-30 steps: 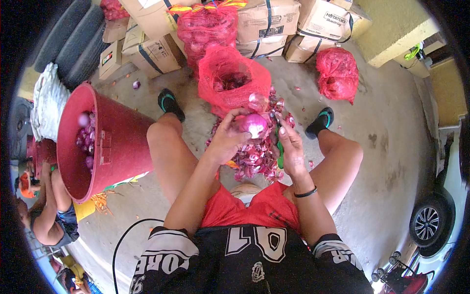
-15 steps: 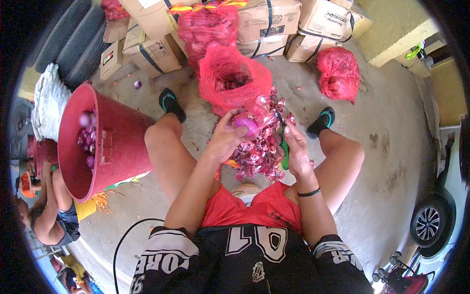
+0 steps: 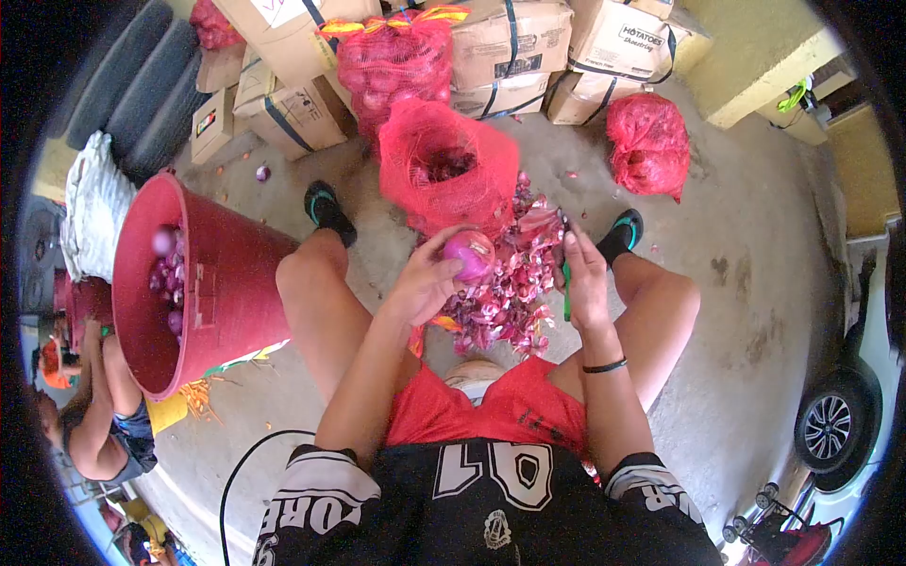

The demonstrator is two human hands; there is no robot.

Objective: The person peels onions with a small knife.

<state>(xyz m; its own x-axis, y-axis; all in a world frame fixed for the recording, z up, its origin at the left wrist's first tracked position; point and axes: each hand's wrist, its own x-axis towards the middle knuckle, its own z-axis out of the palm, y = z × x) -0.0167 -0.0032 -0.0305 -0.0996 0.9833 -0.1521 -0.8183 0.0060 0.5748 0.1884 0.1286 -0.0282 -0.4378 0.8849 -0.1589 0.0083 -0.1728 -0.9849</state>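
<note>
My left hand [image 3: 425,281] is closed around a purple-red onion [image 3: 471,258], held up over the floor. To its right, my right hand [image 3: 584,278] grips a small knife with a green handle [image 3: 567,294]. The knife's dark blade points away from me and is mostly hidden by the fingers. Below both hands lies a heap of onion skins [image 3: 505,316], spread between my feet. Just beyond the heap stands an open red mesh sack [image 3: 406,189] with dark onions or skins inside.
At left, a large red bin [image 3: 236,274] lies tilted toward me with peeled onions [image 3: 168,274] in it. A full onion sack [image 3: 394,71] and cardboard boxes [image 3: 510,47] line the back. A tied red bag [image 3: 647,141] sits right. Another person [image 3: 104,415] works far left.
My right hand has drawn away to the right with the knife, apart from the onion. A loose flap of skin no longer hangs from the onion, which my left hand has lowered slightly.
</note>
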